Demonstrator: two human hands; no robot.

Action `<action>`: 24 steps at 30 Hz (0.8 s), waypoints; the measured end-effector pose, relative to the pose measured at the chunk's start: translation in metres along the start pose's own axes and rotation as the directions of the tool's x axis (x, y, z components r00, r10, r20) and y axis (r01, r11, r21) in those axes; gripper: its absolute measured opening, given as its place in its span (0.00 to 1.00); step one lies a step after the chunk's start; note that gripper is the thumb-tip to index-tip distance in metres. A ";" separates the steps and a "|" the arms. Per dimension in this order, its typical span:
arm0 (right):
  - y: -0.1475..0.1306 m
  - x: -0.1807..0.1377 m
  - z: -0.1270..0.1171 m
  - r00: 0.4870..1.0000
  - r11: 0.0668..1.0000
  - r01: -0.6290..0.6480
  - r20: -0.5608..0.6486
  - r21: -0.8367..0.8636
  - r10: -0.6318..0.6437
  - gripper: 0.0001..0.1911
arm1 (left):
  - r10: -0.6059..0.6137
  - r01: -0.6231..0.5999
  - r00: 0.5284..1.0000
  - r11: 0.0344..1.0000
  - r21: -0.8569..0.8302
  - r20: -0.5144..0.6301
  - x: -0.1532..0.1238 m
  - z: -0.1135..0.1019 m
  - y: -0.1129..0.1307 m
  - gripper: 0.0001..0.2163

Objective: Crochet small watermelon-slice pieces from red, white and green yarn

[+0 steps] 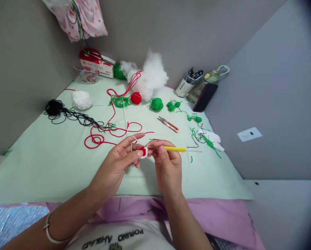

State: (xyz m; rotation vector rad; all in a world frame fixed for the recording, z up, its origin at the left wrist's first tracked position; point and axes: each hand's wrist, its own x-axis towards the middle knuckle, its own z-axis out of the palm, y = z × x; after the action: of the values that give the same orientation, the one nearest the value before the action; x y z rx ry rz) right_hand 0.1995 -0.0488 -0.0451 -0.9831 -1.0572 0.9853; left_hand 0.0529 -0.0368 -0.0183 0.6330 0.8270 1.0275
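Between the thumb and fingers of my left hand (121, 156) is a small round crochet piece (144, 151), red in the middle with a white rim. White yarn (124, 116) runs from the table over my left index finger. My right hand (168, 163) grips a crochet hook (174, 149) by its yellow handle. The hook's thin metal tip points left and meets the piece's edge; whether it sits inside a stitch is too small to tell. Loose red yarn (95, 139) lies on the table just beyond my left hand.
Thread snips (168, 124) lie beyond my right hand. Farther back are a white yarn ball (81, 100), tangled black yarn (77, 116), red (136, 98) and green (156, 104) balls, and white stuffing (152, 76). A pen cup (184, 87), bottle (197, 91) and phone (205, 97) stand by the right wall.
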 end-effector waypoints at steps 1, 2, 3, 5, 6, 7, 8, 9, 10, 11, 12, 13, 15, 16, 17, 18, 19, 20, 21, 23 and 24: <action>-0.001 0.001 0.000 1.000 1.000 -0.012 0.010 0.020 0.011 0.10 | 0.010 -0.010 1.000 1.000 0.013 0.000 0.000 0.000 0.000 0.20; -0.002 0.002 0.001 1.000 0.999 -0.020 0.024 0.033 0.019 0.11 | 0.017 -0.017 1.000 0.999 0.028 0.001 0.001 0.000 0.001 0.19; -0.004 0.003 0.001 0.999 0.999 -0.026 0.039 0.040 0.024 0.11 | 0.025 -0.025 1.000 0.999 0.041 0.005 0.001 -0.001 0.001 0.19; -0.007 0.003 0.000 0.998 0.999 -0.024 0.064 0.037 0.021 0.11 | 0.039 -0.039 0.999 0.998 0.058 0.014 0.000 -0.002 0.002 0.18; -0.009 0.003 0.000 0.997 0.999 -0.013 0.071 0.030 0.010 0.11 | 0.042 -0.043 0.999 0.997 0.067 0.018 -0.001 -0.002 0.002 0.17; -0.010 0.002 -0.001 0.997 1.000 0.005 0.075 0.021 -0.006 0.12 | 0.044 -0.046 0.999 0.996 0.079 0.021 -0.001 -0.003 0.002 0.17; -0.012 0.001 -0.002 0.997 1.000 0.027 0.078 0.009 -0.028 0.12 | 0.048 -0.050 0.999 0.995 0.092 0.024 -0.002 -0.004 0.002 0.16; -0.013 0.000 -0.003 0.995 0.999 0.054 0.083 -0.007 -0.053 0.11 | 0.054 -0.056 0.998 0.993 0.105 0.027 -0.003 -0.004 0.002 0.16; -0.015 -0.002 -0.004 0.993 0.996 0.087 0.088 -0.032 -0.084 0.11 | 0.060 -0.062 0.998 0.991 0.118 0.027 -0.003 -0.005 0.002 0.15; -0.016 -0.004 -0.005 0.988 0.989 0.130 0.091 -0.071 -0.123 0.10 | 0.067 -0.071 0.997 0.989 0.131 0.028 -0.003 -0.006 0.002 0.15; -0.017 -0.006 -0.005 0.981 0.976 0.181 0.100 -0.124 -0.169 0.10 | 0.076 -0.080 0.997 0.986 0.144 0.028 -0.003 -0.007 0.002 0.15; -0.019 -0.008 -0.006 0.968 0.954 0.239 0.117 -0.183 -0.220 0.10 | 0.086 -0.090 0.996 0.984 0.156 0.028 -0.003 -0.007 0.001 0.15; -0.021 -0.010 -0.007 0.934 0.890 0.352 0.176 -0.290 -0.311 0.10 | 0.104 -0.107 0.994 0.977 0.184 0.026 -0.002 -0.008 0.000 0.15; -0.022 -0.011 -0.008 0.915 0.858 0.398 0.208 -0.323 -0.346 0.10 | 0.112 -0.115 0.993 0.974 0.196 0.025 -0.002 -0.009 0.000 0.15; -0.023 -0.011 -0.009 0.897 0.832 0.435 0.238 -0.344 -0.371 0.11 | 0.121 -0.124 0.992 0.971 0.204 0.025 -0.002 -0.009 0.000 0.15; -0.024 -0.011 -0.009 0.883 0.810 0.464 0.263 -0.358 -0.389 0.11 | 0.130 -0.132 0.991 0.969 0.208 0.024 -0.002 -0.009 0.000 0.14; -0.024 -0.012 -0.010 0.869 0.788 0.489 0.282 -0.373 -0.406 0.11 | 0.137 -0.138 0.990 0.968 0.210 0.021 -0.002 -0.009 0.000 0.14; -0.025 -0.012 -0.010 0.855 0.761 0.515 0.297 -0.394 -0.425 0.12 | 0.142 -0.142 0.990 0.967 0.210 0.018 -0.002 -0.009 0.000 0.14; -0.024 -0.013 -0.009 0.839 0.727 0.543 0.313 -0.420 -0.445 0.12 | 0.147 -0.147 0.989 0.967 0.207 0.016 -0.002 -0.009 -0.001 0.14; -0.021 -0.015 -0.008 0.797 0.629 0.604 0.350 -0.490 -0.492 0.13 | 0.150 -0.149 0.989 0.969 0.197 0.011 -0.003 -0.008 -0.002 0.15; -0.019 -0.016 -0.007 0.770 0.566 0.634 0.369 -0.527 -0.520 0.14 | 0.149 -0.149 0.989 0.971 0.188 0.012 -0.003 -0.008 -0.003 0.16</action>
State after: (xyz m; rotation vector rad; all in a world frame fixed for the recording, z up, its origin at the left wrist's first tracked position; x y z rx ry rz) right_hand 0.2060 -0.0697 -0.0318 -0.9650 -1.7910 0.1291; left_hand 0.0465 -0.0400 -0.0239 0.8666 0.8955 1.0931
